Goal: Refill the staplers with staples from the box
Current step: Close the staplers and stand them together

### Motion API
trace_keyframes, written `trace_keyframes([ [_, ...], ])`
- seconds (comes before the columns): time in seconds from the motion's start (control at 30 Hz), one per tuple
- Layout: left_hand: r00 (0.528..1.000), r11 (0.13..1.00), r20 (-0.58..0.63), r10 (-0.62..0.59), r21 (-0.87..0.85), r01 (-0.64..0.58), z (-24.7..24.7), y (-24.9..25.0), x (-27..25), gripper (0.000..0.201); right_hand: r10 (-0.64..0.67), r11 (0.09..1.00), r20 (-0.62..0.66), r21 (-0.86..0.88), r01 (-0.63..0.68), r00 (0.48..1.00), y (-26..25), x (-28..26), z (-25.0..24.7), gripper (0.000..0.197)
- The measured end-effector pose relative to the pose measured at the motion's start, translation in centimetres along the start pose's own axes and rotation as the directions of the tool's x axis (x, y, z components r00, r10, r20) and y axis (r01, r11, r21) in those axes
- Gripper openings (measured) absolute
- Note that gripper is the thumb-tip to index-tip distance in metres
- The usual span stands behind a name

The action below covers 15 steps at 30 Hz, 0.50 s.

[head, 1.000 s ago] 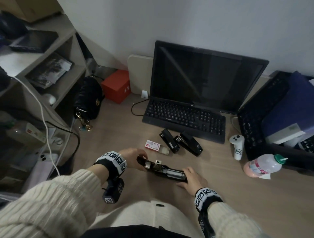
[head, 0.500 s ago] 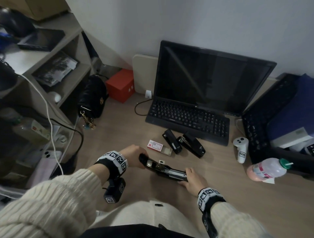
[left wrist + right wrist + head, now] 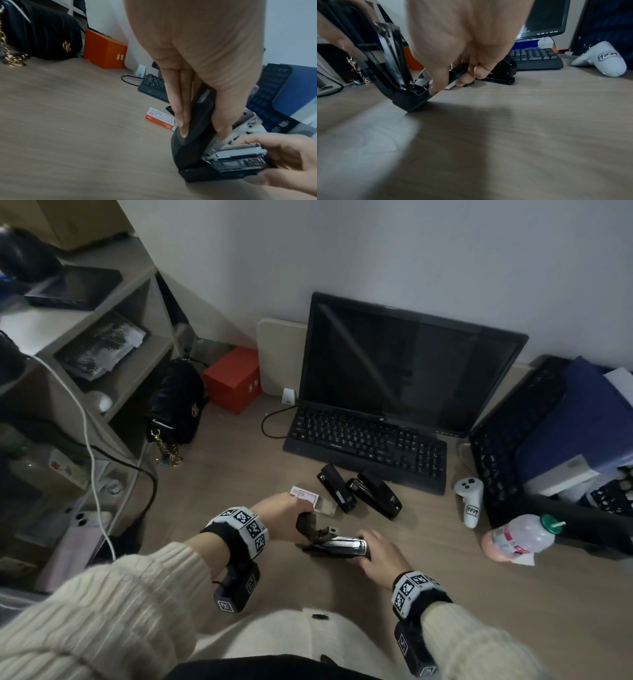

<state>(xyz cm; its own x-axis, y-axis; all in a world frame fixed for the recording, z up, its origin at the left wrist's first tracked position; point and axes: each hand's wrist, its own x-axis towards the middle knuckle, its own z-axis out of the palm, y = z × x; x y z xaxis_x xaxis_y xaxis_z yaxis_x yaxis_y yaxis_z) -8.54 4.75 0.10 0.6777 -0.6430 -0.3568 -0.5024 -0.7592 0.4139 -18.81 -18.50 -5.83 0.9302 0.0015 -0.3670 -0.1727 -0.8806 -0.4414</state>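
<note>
Stapler (image 3: 330, 542) number one, black with a bright metal magazine, sits low in the centre of the head view on the wooden desk (image 3: 513, 594), hinged open so that its top arm stands up steeply while its base lies near flat. The left hand (image 3: 284, 517) comes in from the lower left, wrist raised, and grips that upright top arm from above; in the left wrist view its fingers (image 3: 181, 119) run straight down one side of the black cover and the thumb (image 3: 223, 121) down the other, pinching it between them. The right hand (image 3: 380, 553) reaches in from the lower right, palm down, and holds the base and magazine at the front end; in the right wrist view its thumb (image 3: 436, 83) and curled fingers close round the black base, whose hinge corner touches the desk. Just above the left hand in the head view lies the small red and white staple box (image 3: 305, 496), partly hidden by the knuckles. Two more black staplers (image 3: 359, 491) lie side by side to the right of the box, closed or nearly so, just below the keyboard (image 3: 370, 443). A white controller (image 3: 471, 501) and a plastic bottle (image 3: 520, 537) lie towards the right edge, well apart from the hands.
</note>
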Motion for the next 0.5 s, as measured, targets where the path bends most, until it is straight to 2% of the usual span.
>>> trace_keyframes([
  [0.17,1.0,0.999,-0.01,-0.004,0.042,0.005,1.0,0.9,0.9,0.038,-0.019,0.992,-0.032,0.121,0.022,0.999,-1.3,-0.1,-0.9,0.047],
  [0.33,0.997,0.996,0.004,-0.073,0.05,0.073,1.8,1.8,1.5,0.039,-0.047,0.984,-0.082,0.169,0.061,0.996,-3.1,0.4,-1.8,0.05],
  [0.5,0.995,0.992,-0.009,-0.1,-0.077,0.099,1.9,2.3,2.2,0.046,0.02,0.929,-0.032,0.37,-0.007,0.999,-3.6,0.6,-1.8,0.071],
])
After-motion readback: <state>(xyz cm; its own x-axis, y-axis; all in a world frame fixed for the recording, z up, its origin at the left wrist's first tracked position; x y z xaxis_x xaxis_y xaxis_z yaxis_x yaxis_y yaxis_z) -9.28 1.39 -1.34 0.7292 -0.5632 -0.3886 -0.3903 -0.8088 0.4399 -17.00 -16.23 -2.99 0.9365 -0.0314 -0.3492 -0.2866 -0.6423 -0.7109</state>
